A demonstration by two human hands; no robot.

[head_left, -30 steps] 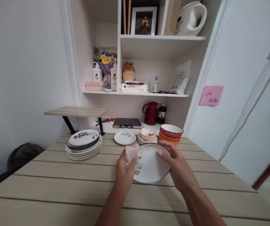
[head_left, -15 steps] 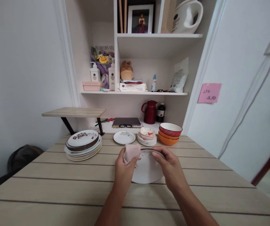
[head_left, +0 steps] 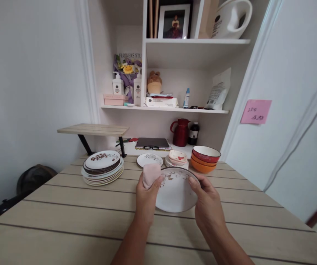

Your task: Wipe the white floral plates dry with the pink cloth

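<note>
Between my hands a white plate (head_left: pixel 176 195) with a dark rim and a floral pattern is held tilted above the table. My left hand (head_left: pixel 146 198) is closed on a pale pink cloth (head_left: pixel 151 175) and grips the plate's left edge through or beside it. On the right edge, my right hand (head_left: pixel 208 200) is closed with the thumb on the plate's face and the fingers behind. Just beyond the held plate lie a smaller flowered plate (head_left: pixel 150 160) and small dishes with red marks (head_left: pixel 178 156) on a stack of little plates.
A stack of plates (head_left: pixel 103 161) stands at left, near a small raised wooden stand (head_left: pixel 93 129). Stacked bowls (head_left: pixel 205 159), red and orange, are at back right. Behind are a red jug (head_left: pixel 180 133), a dark bottle (head_left: pixel 193 133), a laptop (head_left: pixel 152 142) and glasses (head_left: pixel 151 148).
The plate has been raised slightly and tipped so that more of its floral face shows. Both hands keep their hold. The whole view has shifted, with the surroundings now further right.
</note>
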